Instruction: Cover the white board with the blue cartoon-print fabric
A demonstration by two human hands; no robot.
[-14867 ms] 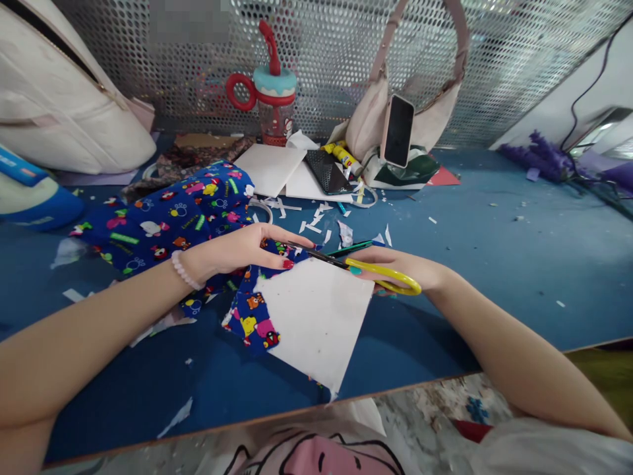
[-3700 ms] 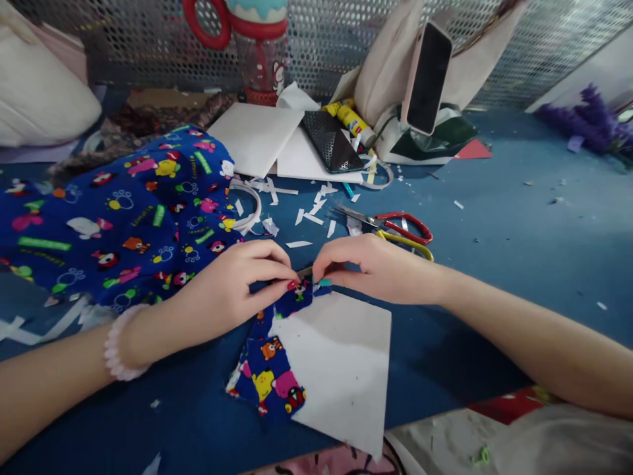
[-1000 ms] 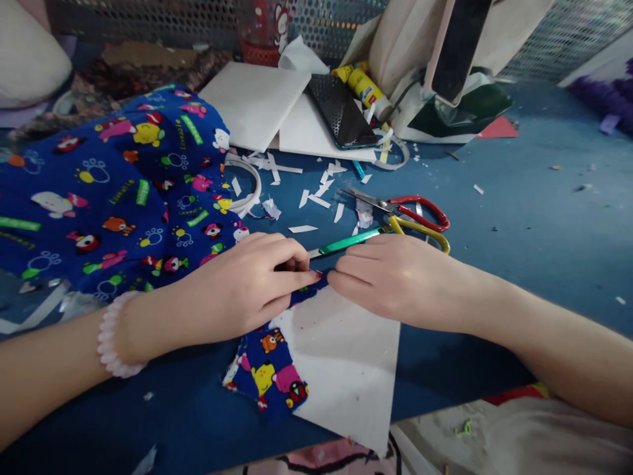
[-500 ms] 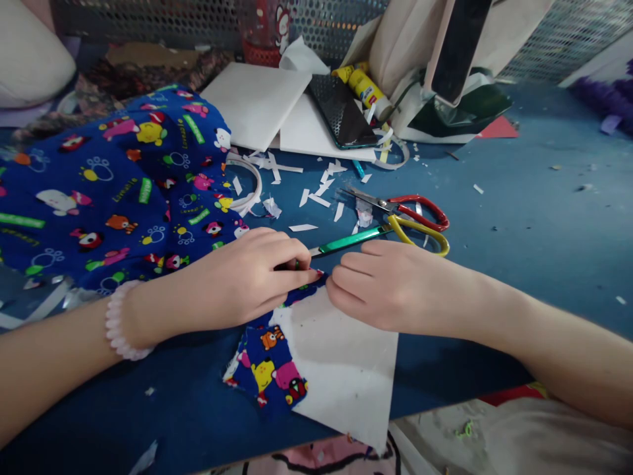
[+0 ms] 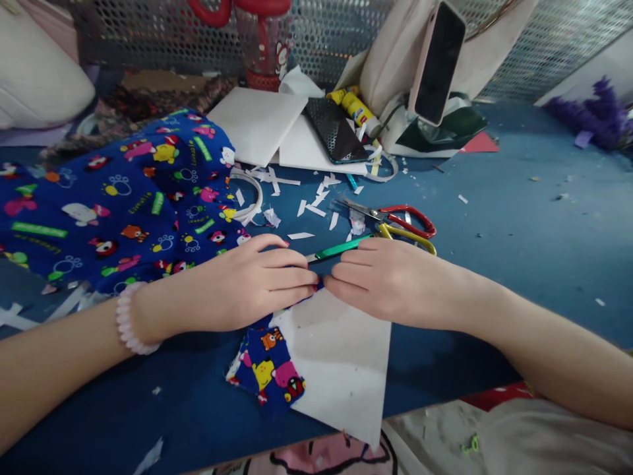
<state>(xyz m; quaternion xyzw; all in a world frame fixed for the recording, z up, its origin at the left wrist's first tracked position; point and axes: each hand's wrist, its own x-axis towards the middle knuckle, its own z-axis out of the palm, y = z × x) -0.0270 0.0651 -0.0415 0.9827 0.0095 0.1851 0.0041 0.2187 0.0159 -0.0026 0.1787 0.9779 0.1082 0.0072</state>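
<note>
A white board [image 5: 341, 356] lies at the table's front edge and juts past it. Printed blue cloth [image 5: 271, 366] is attached along its left side, with a frayed flap spread out. My left hand [image 5: 237, 280], with a pink bead bracelet [image 5: 129, 320], lies over the board's upper left edge. Its fingers are stretched out, the tips on a strip of the cloth; the thumb is hidden. My right hand [image 5: 390, 284] is closed at the board's top edge, fingers curled down on it. Just beyond are a green-handled cutter [image 5: 341, 249] and scissors [image 5: 408, 221] with red and yellow handles.
A large piece of the printed cloth [image 5: 123, 198] lies at left. White paper scraps [image 5: 316, 204] are scattered ahead. Behind are white boards [image 5: 257, 125], a dark phone [image 5: 336, 132], a yellow glue stick [image 5: 359, 112], an upright phone [image 5: 438, 66] and a tumbler [image 5: 260, 46].
My left fingers have straightened out of a curled pinch and now lie along the cloth edge. My right hand stays closed in place. The view has tilted up slightly.
</note>
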